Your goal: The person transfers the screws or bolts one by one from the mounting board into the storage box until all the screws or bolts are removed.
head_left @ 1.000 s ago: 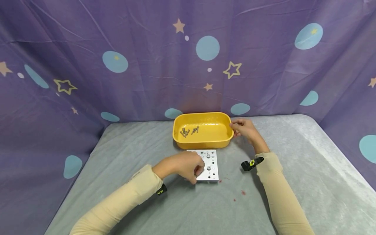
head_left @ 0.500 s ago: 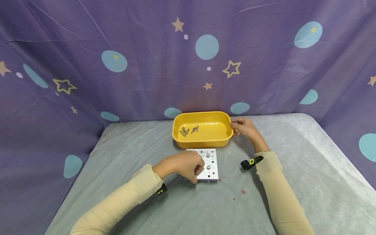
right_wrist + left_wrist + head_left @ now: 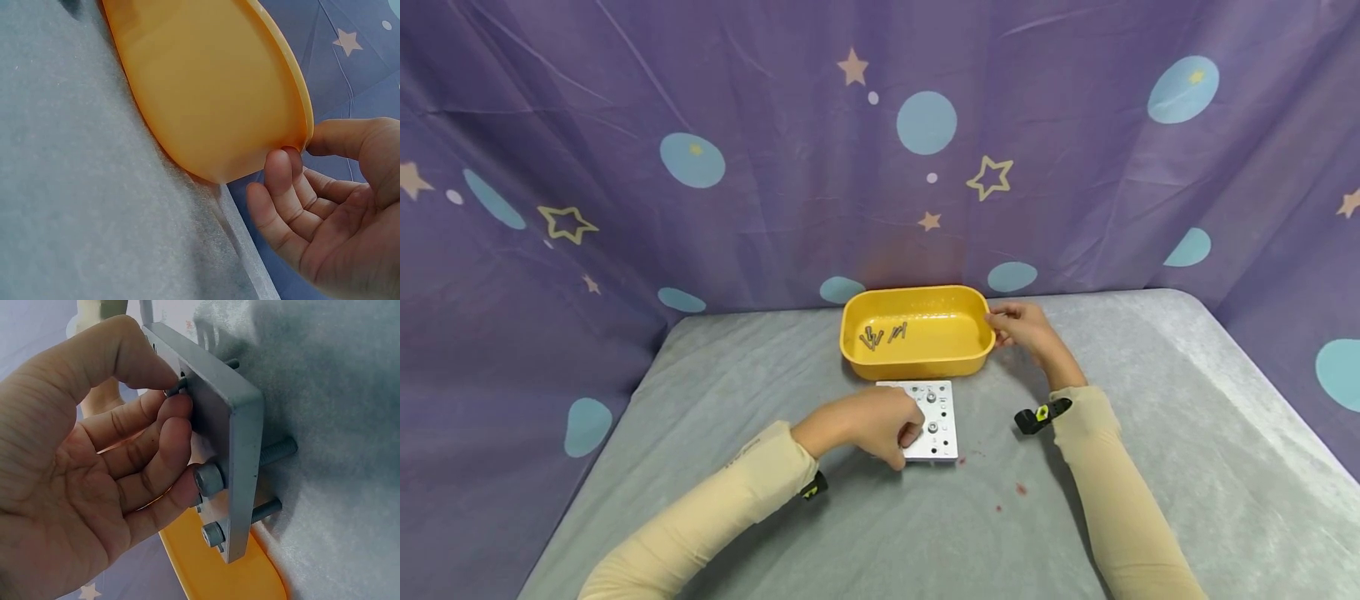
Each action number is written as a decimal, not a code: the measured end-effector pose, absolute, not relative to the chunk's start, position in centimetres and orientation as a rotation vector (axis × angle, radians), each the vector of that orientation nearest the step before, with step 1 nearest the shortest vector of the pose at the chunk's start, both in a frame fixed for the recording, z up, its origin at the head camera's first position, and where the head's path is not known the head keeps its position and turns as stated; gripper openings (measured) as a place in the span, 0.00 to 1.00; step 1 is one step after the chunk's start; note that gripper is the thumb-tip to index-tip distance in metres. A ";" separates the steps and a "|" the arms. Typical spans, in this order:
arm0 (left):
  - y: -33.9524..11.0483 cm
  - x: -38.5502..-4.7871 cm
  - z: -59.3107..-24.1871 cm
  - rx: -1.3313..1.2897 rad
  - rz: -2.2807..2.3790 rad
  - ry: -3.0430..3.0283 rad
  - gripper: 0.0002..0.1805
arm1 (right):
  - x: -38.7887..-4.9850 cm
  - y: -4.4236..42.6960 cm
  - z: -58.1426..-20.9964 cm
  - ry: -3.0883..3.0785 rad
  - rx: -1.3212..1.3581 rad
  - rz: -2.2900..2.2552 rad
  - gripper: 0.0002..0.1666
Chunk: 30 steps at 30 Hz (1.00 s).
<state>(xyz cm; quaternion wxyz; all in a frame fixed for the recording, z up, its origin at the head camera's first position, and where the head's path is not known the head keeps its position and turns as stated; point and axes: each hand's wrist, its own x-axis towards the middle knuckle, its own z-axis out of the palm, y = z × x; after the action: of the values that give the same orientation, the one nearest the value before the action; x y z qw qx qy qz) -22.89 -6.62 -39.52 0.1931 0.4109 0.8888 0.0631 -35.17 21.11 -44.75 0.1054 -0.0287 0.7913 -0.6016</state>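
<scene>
My left hand (image 3: 880, 421) is over a silver metal plate (image 3: 946, 435) with round holes. In the left wrist view, the thumb and index finger of this left hand (image 3: 94, 444) pinch a small screw (image 3: 177, 387) against the face of the plate (image 3: 215, 403). Near it, a socket-head screw (image 3: 209, 480) sits in the plate, one of several whose shanks stick out underneath. My right hand (image 3: 1022, 327) pinches the right end of a yellow plastic tray (image 3: 917, 369). In the right wrist view, the thumb of my right hand (image 3: 344, 212) is at the tray's rim (image 3: 300, 94), fingertips underneath.
Several loose screws (image 3: 872, 337) lie in the left half of the tray, which stands just behind the plate. Grey cloth (image 3: 715, 375) covers the table. A purple patterned curtain (image 3: 790, 167) hangs along the back and sides. Small reddish marks (image 3: 1021, 489) show on the cloth.
</scene>
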 end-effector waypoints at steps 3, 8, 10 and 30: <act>-6.6 -22.8 -39.7 1.155 0.180 2.493 0.19 | -35.1 21.1 -44.8 2.333 -0.088 -1.763 0.28; -6.7 -22.8 -39.8 1.148 0.183 2.507 0.18 | -35.1 21.1 -44.8 2.342 -0.092 -1.750 0.28; -6.6 -22.8 -39.9 1.142 0.183 2.513 0.18 | -35.2 21.1 -44.8 2.341 -0.087 -1.746 0.29; -6.7 -22.9 -39.9 1.143 0.200 2.510 0.17 | -35.3 21.2 -44.6 2.318 -0.062 -1.737 0.30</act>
<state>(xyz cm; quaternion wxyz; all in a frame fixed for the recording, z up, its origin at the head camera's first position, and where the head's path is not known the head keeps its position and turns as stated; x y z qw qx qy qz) -22.91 -6.68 -39.86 0.1870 0.4062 0.8916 0.0710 -35.32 21.23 -44.63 0.1218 -0.0214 0.7941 -0.5951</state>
